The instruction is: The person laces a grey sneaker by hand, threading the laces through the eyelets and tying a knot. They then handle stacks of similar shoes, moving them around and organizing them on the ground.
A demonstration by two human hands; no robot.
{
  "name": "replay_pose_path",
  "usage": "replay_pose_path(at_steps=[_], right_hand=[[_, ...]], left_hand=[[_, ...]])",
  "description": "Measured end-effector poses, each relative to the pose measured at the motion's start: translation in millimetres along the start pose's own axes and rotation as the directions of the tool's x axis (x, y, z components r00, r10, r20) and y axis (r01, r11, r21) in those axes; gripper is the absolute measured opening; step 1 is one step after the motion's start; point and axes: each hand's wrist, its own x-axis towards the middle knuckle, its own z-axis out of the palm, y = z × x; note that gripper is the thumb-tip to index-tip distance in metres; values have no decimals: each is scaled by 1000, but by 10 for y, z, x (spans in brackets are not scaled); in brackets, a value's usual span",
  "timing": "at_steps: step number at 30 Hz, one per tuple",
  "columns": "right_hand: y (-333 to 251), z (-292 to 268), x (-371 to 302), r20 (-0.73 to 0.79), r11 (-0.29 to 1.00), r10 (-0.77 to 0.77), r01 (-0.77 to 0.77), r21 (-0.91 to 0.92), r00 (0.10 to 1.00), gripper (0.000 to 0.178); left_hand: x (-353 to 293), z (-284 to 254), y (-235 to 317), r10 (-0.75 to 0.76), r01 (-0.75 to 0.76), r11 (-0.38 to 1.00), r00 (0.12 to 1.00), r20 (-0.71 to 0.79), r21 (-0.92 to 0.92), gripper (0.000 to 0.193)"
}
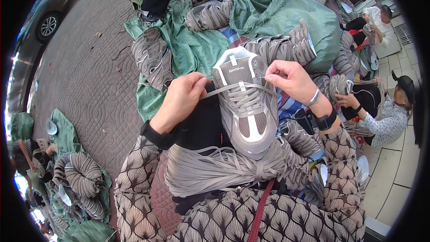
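Evidently, a flat grey lace point(217, 92) is being gripped on one side by the left hand point(181, 98), its thumb and curled fingers being pressed together around the strand. On the other side, the thumb and forefinger of the right hand point(293, 83) are being pinched closed just beside the upper eyelets; what is being held between them cannot be told. Between both hands, a grey-and-white mesh sneaker point(244, 127) is being supported over the lap, its toe being pointed toward the wearer and the lace being stretched across its tongue. Under the toe, a thick tied bundle of flat grey laces point(210, 170) is being carried across the lap. A silver metal bangle point(312, 97) and a black strapped band point(324, 120) are being worn on the right wrist. Beyond the sneaker, long curved rows of nested grey shoe uppers point(152, 58) are being laid out over green woven sheeting point(286, 18). At the right, a similar grey piece is being held by a co-worker in a dark cap and patterned shirt point(385, 125). Farther left, patterned paving point(107, 62) is being bordered by a dark car point(47, 15).
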Motion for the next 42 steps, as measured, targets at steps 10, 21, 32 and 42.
replay_pose_path(at_steps=[10,21,32,42], right_hand=[[-198,-38,288,215,967,27,29,-252,976,16],[-257,57,382,184,924,52,23,-381,982,15],[-266,159,279,226,591,-216,312,-744,950,16],[-222,84,489,309,874,75,86,-477,948,11]], left_hand=[[-157,79,170,125,-142,941,989,75,308,20],[-134,224,177,139,-125,925,990,-16,359,20],[200,292,235,61,-92,957,991,118,274,26],[121,-28,333,450,-458,643,874,181,613,25]])
